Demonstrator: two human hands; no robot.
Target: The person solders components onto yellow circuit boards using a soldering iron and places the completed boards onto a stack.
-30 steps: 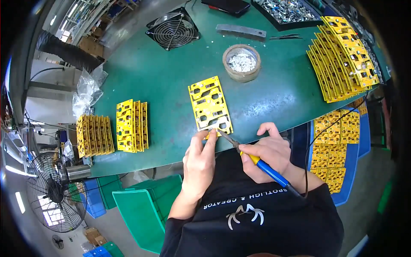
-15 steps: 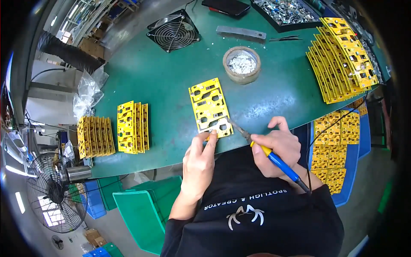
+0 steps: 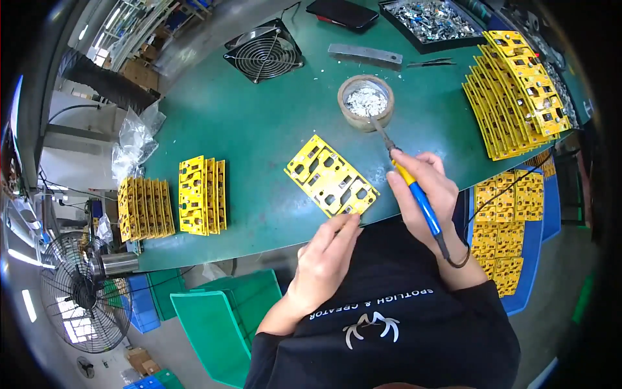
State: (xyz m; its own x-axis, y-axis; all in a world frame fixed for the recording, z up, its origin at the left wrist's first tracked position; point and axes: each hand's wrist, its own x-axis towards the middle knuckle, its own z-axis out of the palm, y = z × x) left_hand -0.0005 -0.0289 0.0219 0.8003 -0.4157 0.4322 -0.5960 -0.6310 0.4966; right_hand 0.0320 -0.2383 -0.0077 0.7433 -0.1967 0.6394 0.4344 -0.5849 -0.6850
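A yellow circuit board panel [image 3: 332, 177] with many cutouts lies tilted on the green table. My left hand [image 3: 326, 259] pinches its near corner between thumb and fingers. In my right hand [image 3: 429, 194] is a soldering iron [image 3: 418, 194] with a blue and yellow handle, its cord trailing back past my wrist. The iron's tip reaches into a round, thick-walled bowl [image 3: 348, 115] that holds whitish metal scraps.
Stacks of yellow boards stand at the left [image 3: 146, 207] and at the far right [image 3: 512, 97]. A square fan [image 3: 265, 55], a metal bar [image 3: 365, 53], tweezers [image 3: 432, 63] and a tray of small parts [image 3: 431, 23] sit toward the back. Blue bins with boards [image 3: 508, 227] are below right.
The soldering iron has moved from the board up and away to the bowl. My left hand has turned the board and shifted slightly right with its near end.
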